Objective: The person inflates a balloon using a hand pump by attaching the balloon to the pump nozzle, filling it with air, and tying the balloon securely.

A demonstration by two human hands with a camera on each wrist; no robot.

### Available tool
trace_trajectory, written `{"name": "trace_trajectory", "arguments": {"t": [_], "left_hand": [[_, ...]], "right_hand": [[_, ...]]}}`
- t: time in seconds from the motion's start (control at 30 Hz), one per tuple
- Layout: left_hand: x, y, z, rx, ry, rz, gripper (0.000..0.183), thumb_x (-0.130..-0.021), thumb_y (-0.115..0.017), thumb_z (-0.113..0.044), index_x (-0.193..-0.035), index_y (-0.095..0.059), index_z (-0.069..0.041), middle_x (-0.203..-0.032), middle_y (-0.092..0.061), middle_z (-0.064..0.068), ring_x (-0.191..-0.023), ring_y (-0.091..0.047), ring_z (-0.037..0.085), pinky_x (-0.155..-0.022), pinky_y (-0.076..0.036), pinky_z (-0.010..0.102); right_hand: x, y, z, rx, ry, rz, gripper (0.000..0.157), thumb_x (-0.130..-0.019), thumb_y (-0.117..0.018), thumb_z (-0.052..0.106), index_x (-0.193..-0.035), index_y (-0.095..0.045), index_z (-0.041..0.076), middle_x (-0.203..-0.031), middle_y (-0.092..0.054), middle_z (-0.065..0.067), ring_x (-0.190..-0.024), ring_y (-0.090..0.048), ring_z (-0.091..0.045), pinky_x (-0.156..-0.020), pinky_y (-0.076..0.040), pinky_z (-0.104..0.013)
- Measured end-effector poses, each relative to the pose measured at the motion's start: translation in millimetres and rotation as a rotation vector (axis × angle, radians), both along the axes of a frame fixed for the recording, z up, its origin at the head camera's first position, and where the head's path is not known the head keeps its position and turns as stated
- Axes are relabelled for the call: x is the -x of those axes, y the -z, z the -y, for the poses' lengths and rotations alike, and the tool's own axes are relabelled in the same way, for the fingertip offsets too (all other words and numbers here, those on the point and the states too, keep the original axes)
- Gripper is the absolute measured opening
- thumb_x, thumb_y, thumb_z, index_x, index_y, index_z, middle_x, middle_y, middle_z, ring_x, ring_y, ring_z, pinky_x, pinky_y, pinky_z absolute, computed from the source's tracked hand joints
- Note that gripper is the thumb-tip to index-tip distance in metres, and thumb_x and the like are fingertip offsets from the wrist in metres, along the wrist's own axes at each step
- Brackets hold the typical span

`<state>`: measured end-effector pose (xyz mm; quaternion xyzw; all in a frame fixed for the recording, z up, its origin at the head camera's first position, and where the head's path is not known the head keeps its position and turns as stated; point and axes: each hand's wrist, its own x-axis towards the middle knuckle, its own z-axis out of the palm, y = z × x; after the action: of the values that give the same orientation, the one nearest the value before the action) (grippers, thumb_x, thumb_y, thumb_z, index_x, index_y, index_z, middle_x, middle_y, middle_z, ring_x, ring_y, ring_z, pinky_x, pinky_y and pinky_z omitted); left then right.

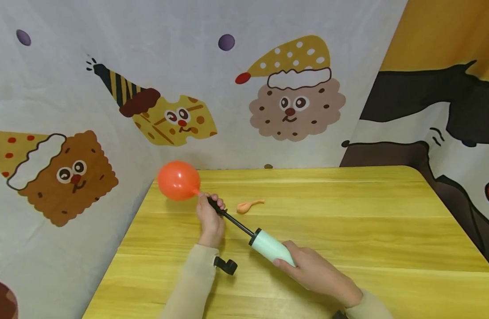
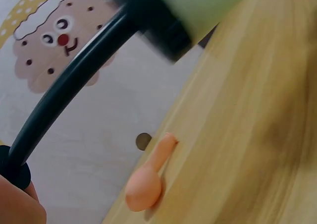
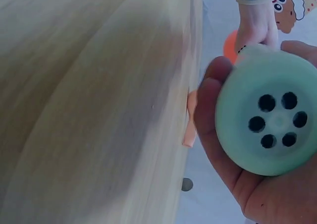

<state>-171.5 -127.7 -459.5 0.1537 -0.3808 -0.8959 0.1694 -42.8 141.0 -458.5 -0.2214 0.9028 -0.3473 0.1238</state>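
A partly inflated red-orange balloon (image 1: 178,180) sits on the nozzle end of a hand balloon pump (image 1: 271,248). My left hand (image 1: 210,219) grips the pump's black nozzle end, right beside the balloon's neck. Around the mint-green barrel, my right hand (image 1: 318,271) is wrapped; the black rod (image 1: 238,223) shows drawn out between the two hands. In the right wrist view the barrel's end cap (image 3: 277,120) with several holes faces the camera. A limp peach balloon (image 1: 246,206) lies on the table to the right of my left hand.
The yellow wood-grain table (image 1: 368,221) extends to the right and back. Behind it hangs a pale cloth (image 1: 228,150) printed with cartoon biscuits and cheese. A black strap mount (image 1: 226,265) juts from the left sleeve, low over the table.
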Motion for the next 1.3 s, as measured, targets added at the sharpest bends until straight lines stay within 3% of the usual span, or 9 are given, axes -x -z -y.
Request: {"name": "trace_trajectory", "arguments": {"t": [0.53,0.83,1.07,1.3], "left_hand": [[-16.5,12.8,-27.0,0.021,0.077,0.008,0.03,-0.116,-0.031,-0.031,-0.094,-0.041,-0.012,-0.074,-0.049,0.0,-0.056,-0.046,0.011,-0.052,-0.04,0.021],[-27.9,18.7,-45.0,0.088,0.15,0.046,0.031,-0.115,-0.032,-0.036,-0.095,-0.042,-0.014,-0.074,-0.051,-0.002,-0.058,-0.049,0.009,-0.055,-0.043,0.021],[-19.4,10.8,-34.6,0.068,0.126,0.022,0.033,-0.115,-0.032,-0.034,-0.092,-0.042,-0.013,-0.074,-0.05,-0.001,-0.056,-0.048,0.011,-0.053,-0.042,0.021],[-3.0,-0.8,1.0,0.009,0.01,0.0,0.034,-0.115,-0.032,-0.032,-0.09,-0.043,-0.012,-0.071,-0.05,0.0,-0.054,-0.048,0.011,-0.049,-0.04,0.021]], "right_hand": [[10.4,2.2,25.1,-0.017,0.021,-0.055,0.055,-0.105,-0.05,0.058,-0.12,-0.056,0.005,-0.078,-0.054,0.005,-0.063,-0.05,-0.007,-0.053,-0.043,-0.026],[20.2,3.7,40.5,0.001,0.048,-0.047,0.062,-0.105,-0.049,0.058,-0.123,-0.057,-0.001,-0.076,-0.057,0.001,-0.057,-0.051,-0.008,-0.046,-0.044,-0.027],[17.7,1.6,35.7,0.016,0.068,-0.033,0.061,-0.105,-0.05,0.058,-0.127,-0.058,0.002,-0.081,-0.06,0.002,-0.064,-0.053,-0.009,-0.053,-0.046,-0.028],[3.8,-6.7,6.0,-0.006,0.004,-0.013,0.056,-0.106,-0.05,0.055,-0.132,-0.056,0.006,-0.092,-0.062,0.006,-0.073,-0.054,-0.007,-0.061,-0.046,-0.027]]}}
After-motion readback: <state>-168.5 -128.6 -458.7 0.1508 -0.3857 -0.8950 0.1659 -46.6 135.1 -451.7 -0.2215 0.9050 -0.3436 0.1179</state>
